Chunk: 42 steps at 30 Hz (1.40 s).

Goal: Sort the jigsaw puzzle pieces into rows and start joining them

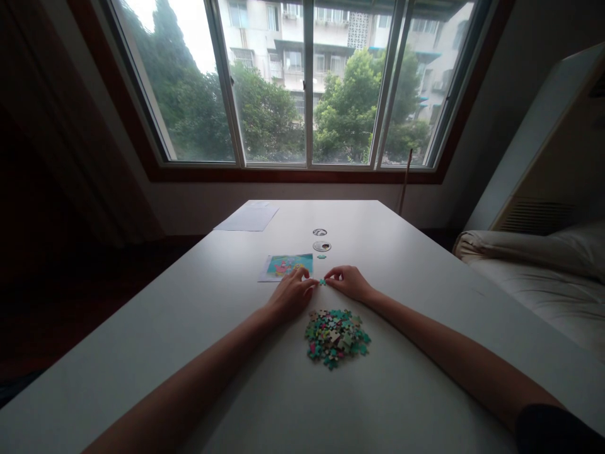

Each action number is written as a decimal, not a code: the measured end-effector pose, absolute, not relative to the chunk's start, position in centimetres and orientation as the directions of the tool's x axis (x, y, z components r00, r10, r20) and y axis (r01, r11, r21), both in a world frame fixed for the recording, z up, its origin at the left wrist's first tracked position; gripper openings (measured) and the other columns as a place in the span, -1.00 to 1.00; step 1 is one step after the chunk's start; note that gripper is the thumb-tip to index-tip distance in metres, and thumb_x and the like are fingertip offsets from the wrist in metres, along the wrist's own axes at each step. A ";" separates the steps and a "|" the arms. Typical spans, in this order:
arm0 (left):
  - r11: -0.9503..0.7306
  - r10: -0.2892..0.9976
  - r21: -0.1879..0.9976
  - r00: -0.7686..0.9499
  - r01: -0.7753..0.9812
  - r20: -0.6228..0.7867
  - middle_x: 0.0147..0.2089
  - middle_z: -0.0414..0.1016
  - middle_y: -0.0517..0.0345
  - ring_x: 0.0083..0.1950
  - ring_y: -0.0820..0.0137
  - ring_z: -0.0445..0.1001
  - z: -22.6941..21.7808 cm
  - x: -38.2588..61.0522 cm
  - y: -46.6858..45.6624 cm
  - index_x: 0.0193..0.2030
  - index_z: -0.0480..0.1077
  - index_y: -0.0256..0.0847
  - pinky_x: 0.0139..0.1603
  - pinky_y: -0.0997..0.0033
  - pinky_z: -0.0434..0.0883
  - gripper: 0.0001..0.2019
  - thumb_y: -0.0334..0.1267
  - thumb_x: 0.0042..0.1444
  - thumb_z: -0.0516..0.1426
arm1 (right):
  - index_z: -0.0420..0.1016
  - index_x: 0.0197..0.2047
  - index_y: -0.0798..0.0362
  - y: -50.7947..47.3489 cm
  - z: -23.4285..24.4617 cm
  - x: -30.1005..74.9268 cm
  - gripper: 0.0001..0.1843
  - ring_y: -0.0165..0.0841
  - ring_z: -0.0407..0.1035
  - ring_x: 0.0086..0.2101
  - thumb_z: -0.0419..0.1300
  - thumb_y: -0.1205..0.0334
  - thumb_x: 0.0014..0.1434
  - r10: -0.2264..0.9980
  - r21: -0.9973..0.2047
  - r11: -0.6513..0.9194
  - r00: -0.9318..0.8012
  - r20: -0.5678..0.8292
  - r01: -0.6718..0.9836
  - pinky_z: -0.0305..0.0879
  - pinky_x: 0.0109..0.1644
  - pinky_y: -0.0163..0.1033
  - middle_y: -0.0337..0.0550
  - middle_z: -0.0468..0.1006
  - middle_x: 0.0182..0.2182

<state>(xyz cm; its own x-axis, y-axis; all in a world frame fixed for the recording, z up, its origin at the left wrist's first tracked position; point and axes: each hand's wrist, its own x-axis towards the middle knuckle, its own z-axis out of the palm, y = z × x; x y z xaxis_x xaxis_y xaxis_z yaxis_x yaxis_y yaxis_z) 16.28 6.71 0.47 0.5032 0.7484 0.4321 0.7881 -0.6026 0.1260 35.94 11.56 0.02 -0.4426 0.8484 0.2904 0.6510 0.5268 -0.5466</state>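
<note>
A small green jigsaw puzzle piece [322, 282] lies between the fingertips of both hands, low over the white table. My left hand [293, 291] is closed, with its thumb and fingertips at the piece's left side. From the right, my right hand [350, 283] pinches at the other side. Partly behind my left hand is a colourful picture card [283, 265]. Just beyond the hands sits another green puzzle piece or small joined pieces [322, 256]; which, I cannot tell. A heap of mixed puzzle pieces [336, 337] lies nearer to me, between my forearms.
Two flat round items [322, 246] lie farther back on the white table [227, 353]. Sheets of paper [248, 217] rest at its far left corner. A pale padded seat [529, 271] stands to the right, and a window [307, 161] is beyond the far edge.
</note>
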 end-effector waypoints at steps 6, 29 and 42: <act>-0.599 0.751 0.129 0.499 0.790 0.433 -0.14 0.27 0.02 -0.17 0.31 0.30 0.5 16.4 6.7 -0.12 0.42 -0.12 -0.12 0.22 0.30 -0.73 -0.42 0.06 0.03 | 0.54 -0.30 0.00 11.7 -0.2 35.9 -0.76 -0.44 0.30 -0.48 0.12 0.12 0.02 0.853 -0.546 0.519 -0.435 0.287 0.657 0.13 -0.37 -0.36 -0.22 0.48 -0.51; -0.612 0.734 0.112 0.510 0.783 0.450 -0.21 0.30 0.05 -0.23 0.35 0.31 0.2 16.3 6.9 -0.15 0.44 -0.10 -0.18 0.28 0.30 -0.75 -0.39 0.08 0.03 | 0.48 -0.32 0.10 11.6 0.4 37.0 -0.78 -0.50 0.18 -0.54 0.16 0.16 -0.01 0.827 -0.639 0.535 -0.497 0.262 0.553 0.08 -0.45 -0.39 -0.28 0.36 -0.58; -0.739 0.643 0.132 0.634 0.660 0.429 -0.25 0.35 0.07 -0.24 0.38 0.32 1.0 17.8 5.2 -0.22 0.45 -0.14 -0.22 0.37 0.29 -0.76 -0.46 0.05 0.03 | 0.44 -0.24 0.12 7.9 4.2 42.5 -0.62 -0.53 0.15 -0.52 0.29 0.11 -0.15 0.461 -0.724 0.512 -0.859 -0.222 0.462 0.10 -0.47 -0.44 -0.34 0.29 -0.56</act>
<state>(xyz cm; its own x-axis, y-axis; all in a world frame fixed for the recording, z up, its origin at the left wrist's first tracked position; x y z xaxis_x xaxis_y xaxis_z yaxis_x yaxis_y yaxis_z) 17.75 5.22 1.03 0.6344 0.6429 0.4292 0.6602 -0.7395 0.1318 42.45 7.90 4.24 -0.8593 0.4608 -0.2220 0.4617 0.5121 -0.7242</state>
